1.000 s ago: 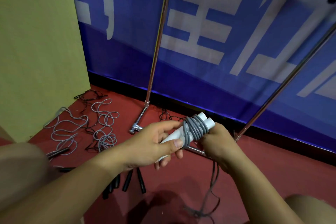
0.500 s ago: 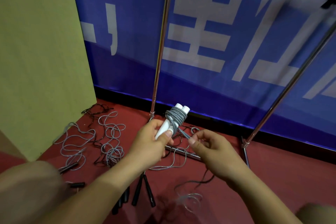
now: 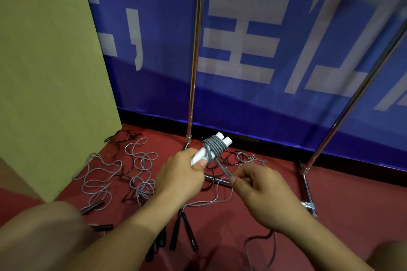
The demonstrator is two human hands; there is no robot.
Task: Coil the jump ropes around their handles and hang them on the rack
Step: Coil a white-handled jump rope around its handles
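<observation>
My left hand [image 3: 180, 177] grips the two white handles [image 3: 222, 138] of a jump rope, held side by side and pointing up and away. Grey rope [image 3: 214, 147] is coiled several turns around their upper part. A short taut strand runs from the coil down to my right hand [image 3: 259, 191], which pinches it between thumb and fingers. The metal rack [image 3: 195, 55] stands just behind, its left upright rising from the red floor and a slanted right upright [image 3: 352, 99] further over.
Loose grey and black ropes [image 3: 136, 174] lie tangled on the red floor at the left, with several black handles [image 3: 187, 231] below my hands. A yellow-green panel [image 3: 48, 72] stands at the left. A blue banner [image 3: 275, 39] covers the wall. The rack's foot bar [image 3: 308, 193] lies at right.
The handles have swung from sideways to pointing upward. My right hand has left the coil and drawn a short strand of rope down to the right.
</observation>
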